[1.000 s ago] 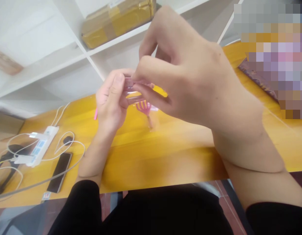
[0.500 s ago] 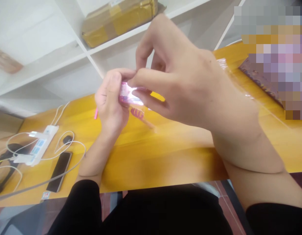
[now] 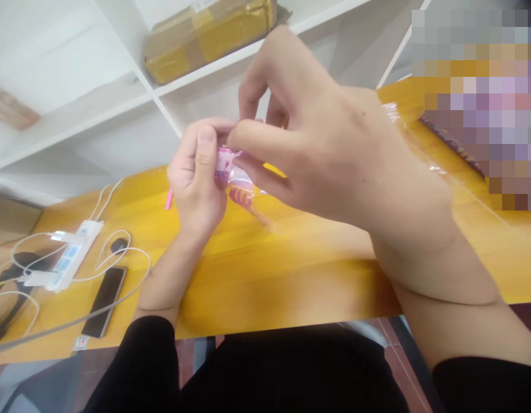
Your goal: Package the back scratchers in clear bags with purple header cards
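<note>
A small glossy packet (image 3: 225,163), pink with a printed picture, is gripped in my left hand (image 3: 199,166), its thumb along the near side and its fingers curled behind. Over the packet's right part reaches my right hand (image 3: 308,137), with the fingertips closed at its upper edge; those fingers hide some of it. Just below the packet, a pink piece with a row of teeth or stripes (image 3: 241,198) shows over the table. Left of my left hand lies a short pink stick (image 3: 168,199).
On the wooden table (image 3: 257,281) at left are a white power strip (image 3: 74,258) with cables, a dark phone (image 3: 104,301) and a black headset (image 3: 20,281). A taped cardboard box (image 3: 209,37) sits on the white shelf (image 3: 97,109). Clear plastic wrapping (image 3: 392,112) lies at right.
The packet has tilted in my hands, so its bright glare is gone and the print shows better. Both hands have shifted only slightly.
</note>
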`<act>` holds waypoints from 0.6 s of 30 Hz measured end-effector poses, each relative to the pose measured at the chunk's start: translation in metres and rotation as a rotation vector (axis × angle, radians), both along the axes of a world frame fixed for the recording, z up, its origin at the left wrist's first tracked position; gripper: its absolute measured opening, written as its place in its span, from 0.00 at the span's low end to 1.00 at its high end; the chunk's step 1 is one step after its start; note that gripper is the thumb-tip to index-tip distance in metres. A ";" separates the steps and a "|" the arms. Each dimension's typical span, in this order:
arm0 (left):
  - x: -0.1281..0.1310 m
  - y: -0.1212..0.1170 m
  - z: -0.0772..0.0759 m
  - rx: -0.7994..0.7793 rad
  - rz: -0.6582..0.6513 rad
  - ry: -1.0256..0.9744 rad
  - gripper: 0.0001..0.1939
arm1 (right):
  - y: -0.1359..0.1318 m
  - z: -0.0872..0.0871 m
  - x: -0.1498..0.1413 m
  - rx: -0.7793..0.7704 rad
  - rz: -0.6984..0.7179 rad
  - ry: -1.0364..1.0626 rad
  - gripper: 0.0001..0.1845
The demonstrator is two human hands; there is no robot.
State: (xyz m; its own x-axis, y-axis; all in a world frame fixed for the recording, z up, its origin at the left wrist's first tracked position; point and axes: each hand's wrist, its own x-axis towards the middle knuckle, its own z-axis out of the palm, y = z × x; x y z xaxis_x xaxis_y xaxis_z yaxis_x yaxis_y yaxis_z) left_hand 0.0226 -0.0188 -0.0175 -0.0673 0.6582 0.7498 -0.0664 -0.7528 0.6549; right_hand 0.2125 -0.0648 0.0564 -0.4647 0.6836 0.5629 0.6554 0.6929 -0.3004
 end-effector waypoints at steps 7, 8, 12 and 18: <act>0.006 -0.004 0.001 0.021 0.017 -0.033 0.17 | 0.000 0.003 0.001 -0.023 -0.072 -0.121 0.17; 0.005 -0.005 0.002 0.015 0.013 -0.040 0.16 | 0.000 0.002 0.002 0.027 -0.065 -0.154 0.18; 0.006 -0.009 0.007 -0.011 0.005 -0.045 0.14 | 0.001 -0.002 0.004 0.206 -0.086 -0.297 0.21; 0.011 -0.013 0.009 -0.029 0.035 -0.047 0.16 | 0.002 -0.009 0.005 0.289 -0.105 -0.296 0.16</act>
